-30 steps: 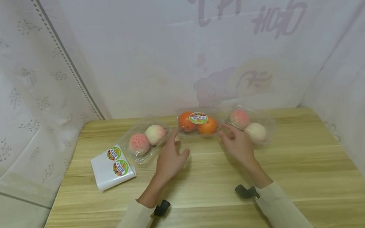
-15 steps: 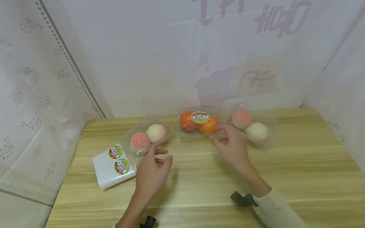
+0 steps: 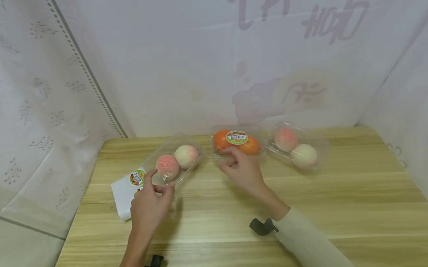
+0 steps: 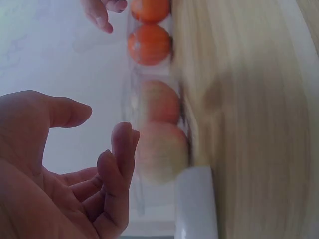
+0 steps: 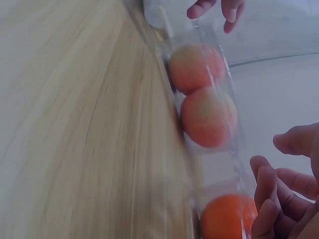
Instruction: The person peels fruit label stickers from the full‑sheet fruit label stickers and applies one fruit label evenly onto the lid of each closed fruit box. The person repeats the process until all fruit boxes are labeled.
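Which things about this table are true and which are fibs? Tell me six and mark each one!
1. The middle box has two orange fruits in it. True.
2. There are four see-through boxes. False: there are three, the middle box, the left box and the right box.
3. A round sticker shows on the middle box. True.
4. Someone is holding a fruit. False: the left hand and the right hand hold nothing.
5. The white sheet lies beside the left box. True.
6. The right box has orange fruits inside. False: a pink fruit and a pale fruit are in it.
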Available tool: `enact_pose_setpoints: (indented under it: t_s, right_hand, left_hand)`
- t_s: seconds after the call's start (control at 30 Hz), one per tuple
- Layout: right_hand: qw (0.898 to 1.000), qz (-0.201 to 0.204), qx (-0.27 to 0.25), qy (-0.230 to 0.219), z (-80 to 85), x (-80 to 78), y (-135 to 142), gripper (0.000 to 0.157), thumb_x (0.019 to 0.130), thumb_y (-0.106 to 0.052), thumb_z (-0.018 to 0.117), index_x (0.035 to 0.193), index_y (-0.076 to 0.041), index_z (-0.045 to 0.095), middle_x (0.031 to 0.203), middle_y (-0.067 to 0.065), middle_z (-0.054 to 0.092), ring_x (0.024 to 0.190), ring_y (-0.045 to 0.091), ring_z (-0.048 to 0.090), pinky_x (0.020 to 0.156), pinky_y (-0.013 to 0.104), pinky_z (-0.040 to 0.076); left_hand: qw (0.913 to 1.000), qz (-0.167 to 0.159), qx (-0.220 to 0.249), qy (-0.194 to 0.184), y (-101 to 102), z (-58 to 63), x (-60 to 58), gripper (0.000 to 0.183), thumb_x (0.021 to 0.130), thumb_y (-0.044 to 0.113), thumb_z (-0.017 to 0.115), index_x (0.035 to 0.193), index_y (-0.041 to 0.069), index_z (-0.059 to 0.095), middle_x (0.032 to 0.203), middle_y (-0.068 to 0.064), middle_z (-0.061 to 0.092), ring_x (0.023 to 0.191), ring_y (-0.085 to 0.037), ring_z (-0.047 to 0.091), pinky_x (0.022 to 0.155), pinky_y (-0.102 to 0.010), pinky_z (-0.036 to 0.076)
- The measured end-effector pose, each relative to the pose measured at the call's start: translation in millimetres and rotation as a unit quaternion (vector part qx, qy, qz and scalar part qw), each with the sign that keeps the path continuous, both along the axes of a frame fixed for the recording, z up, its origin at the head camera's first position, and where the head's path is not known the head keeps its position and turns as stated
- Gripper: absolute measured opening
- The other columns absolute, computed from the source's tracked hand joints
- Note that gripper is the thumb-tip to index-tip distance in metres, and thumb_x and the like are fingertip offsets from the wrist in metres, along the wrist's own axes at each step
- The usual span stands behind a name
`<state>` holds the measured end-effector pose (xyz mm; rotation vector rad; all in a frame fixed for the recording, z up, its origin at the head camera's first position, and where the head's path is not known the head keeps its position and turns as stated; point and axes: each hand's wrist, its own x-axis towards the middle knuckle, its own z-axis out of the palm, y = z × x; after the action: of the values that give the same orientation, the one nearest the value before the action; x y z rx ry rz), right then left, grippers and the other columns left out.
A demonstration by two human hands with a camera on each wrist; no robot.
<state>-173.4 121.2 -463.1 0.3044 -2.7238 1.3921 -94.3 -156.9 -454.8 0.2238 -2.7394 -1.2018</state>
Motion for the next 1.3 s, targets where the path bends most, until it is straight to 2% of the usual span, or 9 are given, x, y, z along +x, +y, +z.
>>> enact_pose_setpoints:
  t_s: [0.07, 0.23, 0.5, 0.67, 0.8, 0.97, 1.03, 1.2, 1.3]
  right_hand:
    - [1.000, 0.006, 0.009, 0.005, -2.7, -3.8, -7.4, 0.042, 0.100, -0.026, 0.080, 0.138, -0.010, 0.072, 0.087, -0.002, 0.076, 0.070, 0.015, 0.068, 0.060, 0.031, 0.050]
    - [0.999, 0.020, 0.037, 0.021, -7.9, -14.3, -24.0, 0.048, 0.100, -0.025, 0.081, 0.144, -0.008, 0.069, 0.080, -0.005, 0.078, 0.062, 0.011, 0.067, 0.056, 0.028, 0.047]
    - [0.997, 0.021, 0.071, 0.015, -13.1, -25.7, -41.3, 0.056, 0.102, -0.028, 0.077, 0.151, -0.005, 0.062, 0.073, -0.008, 0.074, 0.057, 0.010, 0.062, 0.055, 0.030, 0.046]
    - [0.996, 0.016, 0.088, 0.016, -13.2, -29.2, -47.8, 0.064, 0.103, -0.028, 0.076, 0.157, -0.001, 0.056, 0.073, -0.009, 0.076, 0.063, 0.009, 0.069, 0.066, 0.036, 0.054]
    - [0.995, 0.022, 0.095, 0.004, -13.0, -31.0, -51.3, 0.068, 0.105, -0.030, 0.074, 0.161, 0.000, 0.051, 0.071, -0.011, 0.075, 0.065, 0.009, 0.070, 0.069, 0.040, 0.056]
    - [0.994, 0.032, 0.105, -0.003, -12.7, -30.5, -53.3, 0.062, 0.106, -0.031, 0.072, 0.159, -0.006, 0.056, 0.068, -0.014, 0.073, 0.074, 0.017, 0.075, 0.086, 0.047, 0.058]
    - [0.993, 0.031, 0.113, 0.000, -13.0, -29.8, -53.1, 0.058, 0.106, -0.033, 0.072, 0.158, -0.010, 0.060, 0.067, -0.015, 0.072, 0.086, 0.022, 0.078, 0.095, 0.050, 0.057]
    - [0.992, 0.032, 0.125, 0.007, -13.0, -27.2, -51.9, 0.056, 0.105, -0.035, 0.074, 0.155, -0.014, 0.063, 0.066, -0.015, 0.070, 0.077, 0.020, 0.075, 0.076, 0.043, 0.057]
    - [0.992, 0.035, 0.122, 0.016, -12.5, -26.1, -51.1, 0.053, 0.104, -0.032, 0.075, 0.153, -0.014, 0.066, 0.064, -0.014, 0.068, 0.060, 0.013, 0.063, 0.060, 0.035, 0.048]
  left_hand:
    - [1.0000, 0.000, 0.000, -0.005, -3.1, -2.5, -1.5, 0.068, 0.102, 0.036, 0.073, 0.157, 0.004, 0.050, 0.091, -0.007, 0.079, 0.058, -0.021, 0.067, 0.050, -0.037, 0.049]
    - [0.9998, -0.001, -0.008, -0.019, -8.0, -6.2, -5.0, 0.076, 0.103, 0.041, 0.073, 0.161, 0.002, 0.044, 0.086, -0.004, 0.078, 0.060, -0.020, 0.067, 0.050, -0.036, 0.050]
    - [0.9992, 0.012, -0.024, -0.028, -10.0, -12.7, -8.5, 0.089, 0.101, 0.046, 0.076, 0.165, -0.003, 0.038, 0.085, -0.002, 0.079, 0.067, -0.028, 0.073, 0.057, -0.047, 0.056]
    - [0.9993, 0.013, -0.020, -0.030, -11.1, -14.7, -9.6, 0.092, 0.101, 0.048, 0.075, 0.165, -0.007, 0.038, 0.090, -0.005, 0.081, 0.075, -0.034, 0.076, 0.067, -0.057, 0.060]
    - [0.9989, 0.015, -0.021, -0.039, -11.8, -15.3, -11.8, 0.093, 0.102, 0.052, 0.074, 0.165, -0.007, 0.038, 0.092, -0.005, 0.081, 0.080, -0.034, 0.077, 0.073, -0.061, 0.060]
    - [0.9989, 0.016, -0.019, -0.039, -9.7, -15.1, -13.1, 0.092, 0.102, 0.051, 0.073, 0.165, -0.007, 0.038, 0.097, -0.008, 0.082, 0.085, -0.038, 0.077, 0.074, -0.063, 0.059]
    - [0.9991, 0.014, -0.020, -0.034, -8.3, -15.5, -13.7, 0.091, 0.103, 0.051, 0.073, 0.165, -0.006, 0.039, 0.101, -0.010, 0.082, 0.090, -0.042, 0.077, 0.075, -0.065, 0.058]
    - [0.9990, 0.011, -0.034, -0.028, -7.3, -14.9, -13.7, 0.089, 0.104, 0.050, 0.072, 0.165, -0.006, 0.040, 0.108, -0.013, 0.081, 0.096, -0.049, 0.076, 0.074, -0.066, 0.058]
    - [0.9986, 0.008, -0.040, -0.035, -8.6, -13.6, -12.6, 0.089, 0.104, 0.049, 0.072, 0.165, -0.007, 0.040, 0.110, -0.014, 0.081, 0.097, -0.050, 0.076, 0.073, -0.065, 0.059]
